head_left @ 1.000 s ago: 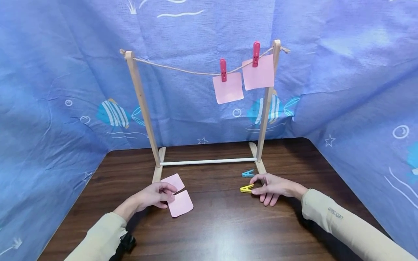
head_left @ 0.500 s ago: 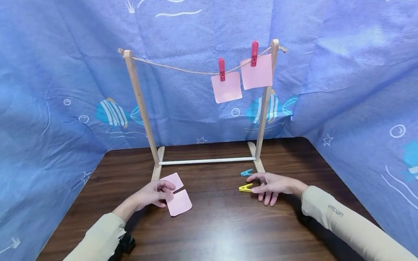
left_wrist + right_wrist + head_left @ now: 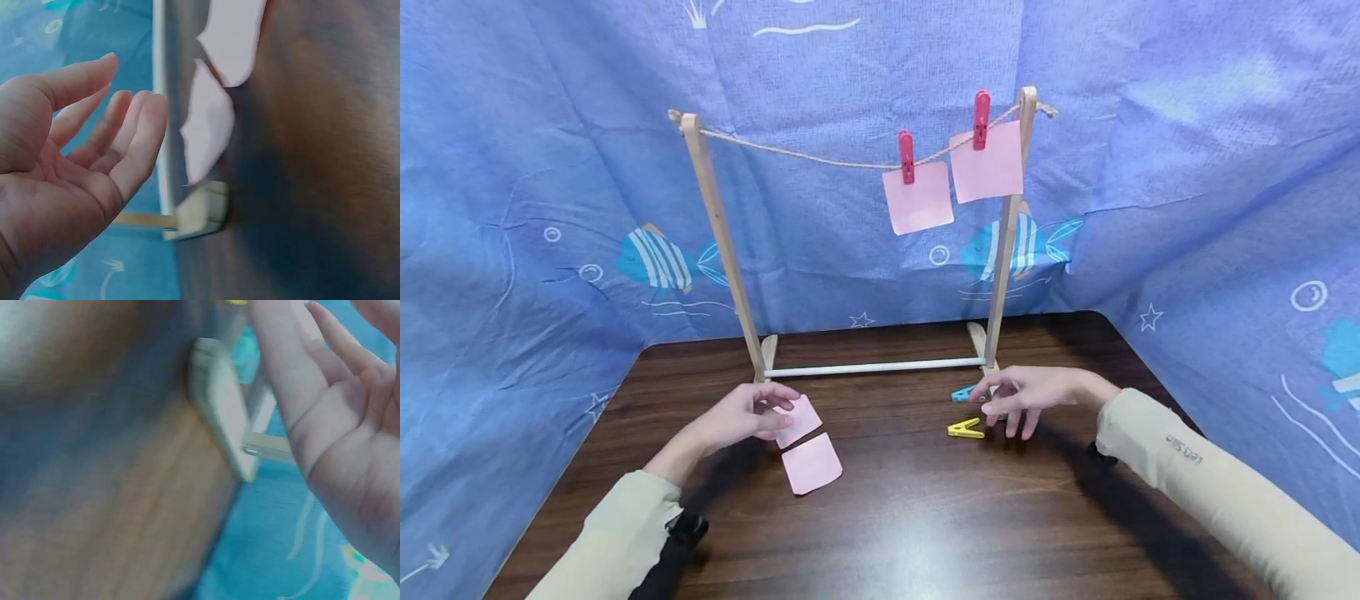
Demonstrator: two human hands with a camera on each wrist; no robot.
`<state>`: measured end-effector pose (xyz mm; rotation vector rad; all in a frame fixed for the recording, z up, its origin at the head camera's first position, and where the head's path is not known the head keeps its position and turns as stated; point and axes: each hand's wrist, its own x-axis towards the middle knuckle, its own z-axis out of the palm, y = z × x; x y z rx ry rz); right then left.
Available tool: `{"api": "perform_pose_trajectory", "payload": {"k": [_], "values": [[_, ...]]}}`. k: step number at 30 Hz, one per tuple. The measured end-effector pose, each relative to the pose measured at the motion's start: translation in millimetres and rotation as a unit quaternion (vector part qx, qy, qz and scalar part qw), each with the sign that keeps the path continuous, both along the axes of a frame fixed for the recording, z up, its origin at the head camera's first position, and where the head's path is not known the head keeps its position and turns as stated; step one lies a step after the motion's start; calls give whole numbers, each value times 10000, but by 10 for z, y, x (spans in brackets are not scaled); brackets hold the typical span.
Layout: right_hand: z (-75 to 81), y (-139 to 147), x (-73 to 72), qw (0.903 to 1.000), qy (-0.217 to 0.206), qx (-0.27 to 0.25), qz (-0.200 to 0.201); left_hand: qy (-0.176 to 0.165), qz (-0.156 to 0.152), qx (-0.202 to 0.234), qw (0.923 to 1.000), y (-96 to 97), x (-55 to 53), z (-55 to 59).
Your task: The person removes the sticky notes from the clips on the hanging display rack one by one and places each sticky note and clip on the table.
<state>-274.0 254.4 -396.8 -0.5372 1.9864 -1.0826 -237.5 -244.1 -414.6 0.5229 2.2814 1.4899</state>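
Two pink paper squares lie side by side on the dark wooden table: a farther square (image 3: pixel 797 421) and a nearer square (image 3: pixel 812 463). Over the farther one hovers my left hand (image 3: pixel 747 418), fingers loosely bent with nothing between them; the left wrist view shows its palm bare. My right hand (image 3: pixel 1033 396) hangs above the table on the right, fingers relaxed and holding nothing. Its index fingertip overlaps a blue clothespin (image 3: pixel 961 394) in the head view. A yellow clothespin (image 3: pixel 964 428) lies just left of its lower fingers.
Behind stands a wooden frame (image 3: pixel 722 233) with a sagging rope (image 3: pixel 797 155) and a white bottom bar (image 3: pixel 872 367). Two pink squares (image 3: pixel 919 200) hang from the rope's right half by red clothespins (image 3: pixel 907 157). A blue fish-print curtain (image 3: pixel 820 250) surrounds the table (image 3: pixel 910 517).
My left hand has drawn up and away from the nearer paper square. The right hand has lifted off the yellow clothespin and moved back toward the blue one.
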Motion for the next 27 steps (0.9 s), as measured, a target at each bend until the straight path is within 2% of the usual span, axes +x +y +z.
{"api": "perform_pose_trajectory", "payload": {"k": [4, 13, 21, 27], "values": [[230, -51, -75, 9998, 110, 33, 153, -177, -117, -94, 9997, 12, -37, 186], [719, -158, -154, 9960, 775, 14, 451, -691, -772, -567, 9930, 97, -108, 563], [1057, -225, -163, 9897, 1325, -192, 512, -690, -911, -673, 9912, 209, -184, 788], [1212, -272, -143, 9874, 1473, -467, 344, -617, -1008, -669, 9907, 277, -236, 963]]}}
